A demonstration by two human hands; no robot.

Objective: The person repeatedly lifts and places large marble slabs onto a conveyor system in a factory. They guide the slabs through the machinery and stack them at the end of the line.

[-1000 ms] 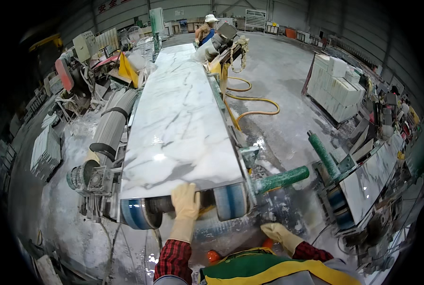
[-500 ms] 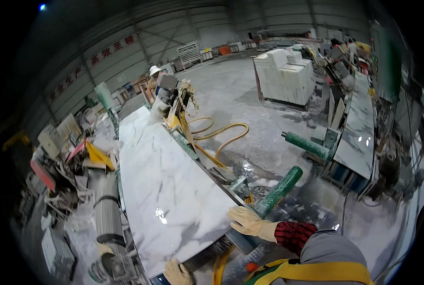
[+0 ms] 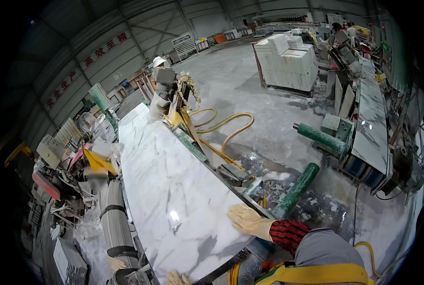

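Observation:
A long, polished white marble slab [image 3: 174, 190] with grey veins lies on a roller bench and stretches away from me. My right hand [image 3: 247, 221], in a cream glove and red-and-black sleeve, rests palm down on its near right part, fingers stretched out. At the slab's near end, by the lower edge of the picture, my left hand [image 3: 177, 278] wears a similar glove; its fingers lie over the slab's edge and the rest is cut off. Neither hand has a tool in it.
A green roller [image 3: 297, 190] juts out beside the bench. Yellow hoses [image 3: 235, 135] curl over the wet floor. Stacked white blocks [image 3: 288, 64] stand beyond. Another bench with a slab [image 3: 371, 123] runs along the right. A person in a white hat [image 3: 158, 61] stands behind the far machine.
The view has shifted and tilted. My right hand now lies more fully on the slab, where before it was at the right edge. Less of my left hand shows.

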